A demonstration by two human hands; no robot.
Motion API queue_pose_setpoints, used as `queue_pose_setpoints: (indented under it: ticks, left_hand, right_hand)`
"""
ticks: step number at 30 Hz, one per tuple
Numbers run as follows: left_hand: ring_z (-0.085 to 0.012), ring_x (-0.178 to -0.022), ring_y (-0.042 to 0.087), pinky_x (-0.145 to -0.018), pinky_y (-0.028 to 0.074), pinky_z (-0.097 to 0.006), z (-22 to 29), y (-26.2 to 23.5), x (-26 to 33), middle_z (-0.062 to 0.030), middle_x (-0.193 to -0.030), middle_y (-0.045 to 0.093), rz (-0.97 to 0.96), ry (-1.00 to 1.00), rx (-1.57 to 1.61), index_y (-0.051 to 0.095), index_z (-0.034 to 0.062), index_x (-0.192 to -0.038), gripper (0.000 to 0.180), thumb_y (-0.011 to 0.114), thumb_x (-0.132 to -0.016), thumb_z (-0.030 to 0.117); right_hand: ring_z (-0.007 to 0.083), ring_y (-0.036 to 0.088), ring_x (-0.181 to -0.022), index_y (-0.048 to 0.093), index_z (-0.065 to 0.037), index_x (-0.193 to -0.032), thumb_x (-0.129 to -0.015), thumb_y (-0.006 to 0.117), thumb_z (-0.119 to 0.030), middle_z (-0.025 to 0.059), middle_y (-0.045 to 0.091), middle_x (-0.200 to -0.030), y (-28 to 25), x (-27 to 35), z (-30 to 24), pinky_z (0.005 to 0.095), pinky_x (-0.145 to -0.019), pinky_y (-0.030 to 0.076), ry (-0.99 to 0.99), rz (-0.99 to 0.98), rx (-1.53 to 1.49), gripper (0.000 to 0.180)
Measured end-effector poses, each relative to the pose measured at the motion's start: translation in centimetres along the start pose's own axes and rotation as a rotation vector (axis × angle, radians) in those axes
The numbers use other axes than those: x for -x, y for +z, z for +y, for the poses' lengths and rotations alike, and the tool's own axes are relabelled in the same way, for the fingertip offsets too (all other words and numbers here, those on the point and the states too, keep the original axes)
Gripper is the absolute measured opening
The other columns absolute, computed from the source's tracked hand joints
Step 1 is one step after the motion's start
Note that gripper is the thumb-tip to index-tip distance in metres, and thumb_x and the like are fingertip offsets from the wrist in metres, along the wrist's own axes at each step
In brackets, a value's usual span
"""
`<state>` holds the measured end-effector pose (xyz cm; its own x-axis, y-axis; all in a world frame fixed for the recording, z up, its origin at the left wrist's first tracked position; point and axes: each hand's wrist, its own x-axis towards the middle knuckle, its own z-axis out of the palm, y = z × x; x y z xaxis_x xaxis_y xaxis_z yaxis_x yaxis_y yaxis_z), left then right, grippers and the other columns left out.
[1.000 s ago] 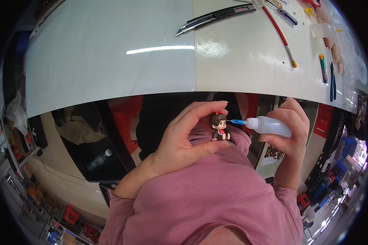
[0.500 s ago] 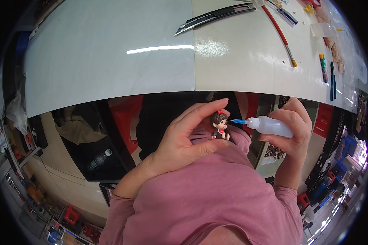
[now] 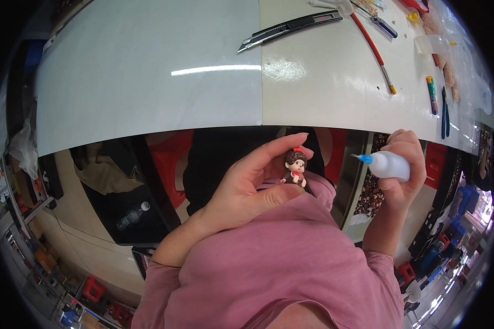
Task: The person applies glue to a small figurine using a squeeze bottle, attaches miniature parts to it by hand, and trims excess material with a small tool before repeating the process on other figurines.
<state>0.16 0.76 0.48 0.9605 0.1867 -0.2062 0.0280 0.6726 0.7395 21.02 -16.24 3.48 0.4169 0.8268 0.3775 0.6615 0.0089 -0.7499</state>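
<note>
A small brown figurine [image 3: 295, 169] with a pale face and a red bow is held upright between the fingers and thumb of my left hand [image 3: 252, 183], in front of my chest. My right hand [image 3: 405, 164] is wrapped round a translucent white squeeze bottle [image 3: 391, 165]. Its blue needle tip points left toward the figurine, apart from it by more than a hand's width. Both hands are just off the near edge of the table.
On the white table [image 3: 148, 98] lie a utility knife [image 3: 291, 30], a red-handled brush [image 3: 373, 49], a green tube [image 3: 432, 96] and blue-handled pliers [image 3: 445, 112]. Below its edge, an open drawer [image 3: 370, 197] holds many small brown pieces. A plastic bottle [image 3: 134, 214] lies at lower left.
My right hand has drawn the squeeze bottle away to the right, so its needle no longer reaches the figurine's face. The figurine has turned slightly in my left hand.
</note>
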Motion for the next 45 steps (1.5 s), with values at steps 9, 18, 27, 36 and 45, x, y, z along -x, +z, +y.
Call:
queue_pose_setpoints:
  ticks: [9, 18, 27, 36, 45]
  left_hand:
    - [-0.0091, -0.095, 0.056, -0.089, 0.044, -0.023, 0.2, 0.0, -0.1, -0.0134, -0.123, 0.052, 0.024, -0.037, 0.149, 0.032, 0.0013, -0.140, 0.068, 0.067, -0.085, 0.023]
    - [-0.0092, -0.094, 0.055, -0.088, 0.044, -0.024, 0.5, 0.0, 0.1, -0.0143, -0.123, 0.052, 0.007, -0.052, 0.183, 0.030, 0.0031, -0.141, 0.070, 0.066, -0.086, 0.027]
    - [-0.0126, -0.095, 0.057, -0.086, 0.047, -0.027, 0.0, 0.6, -0.5, -0.0191, -0.122, 0.051, 0.076, 0.032, 0.110, 0.037, 0.0062, -0.122, 0.055, 0.073, -0.080, 0.012]
    - [-0.0146, -0.102, 0.054, -0.090, 0.046, -0.030, 0.0, 1.7, -1.5, -0.0156, -0.123, 0.049, 0.009, 0.110, -0.055, 0.039, 0.0053, -0.118, 0.054, 0.065, -0.074, -0.014]
    - [-0.0183, -0.098, 0.056, -0.086, 0.048, -0.032, -0.7, 0.8, -1.4, -0.0154, -0.122, 0.043, 0.019, 0.127, -0.090, 0.039, 0.0060, -0.117, 0.057, 0.067, -0.072, -0.014]
  right_hand:
    - [0.0157, 0.049, -0.065, 0.060, -0.003, -0.088, -0.060, 0.081, -0.047, 0.0064, 0.060, -0.076, -0.4, 0.0, 0.3, 0.0276, -0.056, 0.037, 0.034, 0.041, 0.032, 0.057]
    - [0.0175, 0.055, -0.090, 0.049, 0.002, -0.112, -0.084, 0.064, -0.019, 0.0122, 0.058, -0.103, -1.0, 0.3, 1.5, 0.0291, -0.079, 0.044, 0.267, 0.264, 0.029, 0.038]
    - [0.0149, 0.056, -0.098, 0.047, 0.001, -0.118, -0.095, 0.053, -0.015, 0.0113, 0.060, -0.111, -2.5, -3.2, 6.1, 0.0260, -0.087, 0.042, 0.382, 0.314, 0.148, 0.029]
    - [0.0094, 0.054, -0.080, 0.053, -0.001, -0.106, -0.089, 0.060, -0.013, 0.0057, 0.060, -0.092, -2.9, -4.2, 5.8, 0.0224, -0.071, 0.044, 0.336, 0.383, 0.123, 0.022]
    - [0.0163, 0.061, -0.082, 0.050, -0.001, -0.114, -0.088, 0.062, -0.019, 0.0082, 0.063, -0.096, -3.6, -5.7, 7.5, 0.0272, -0.071, 0.047, 0.430, 0.425, 0.322, 0.034]
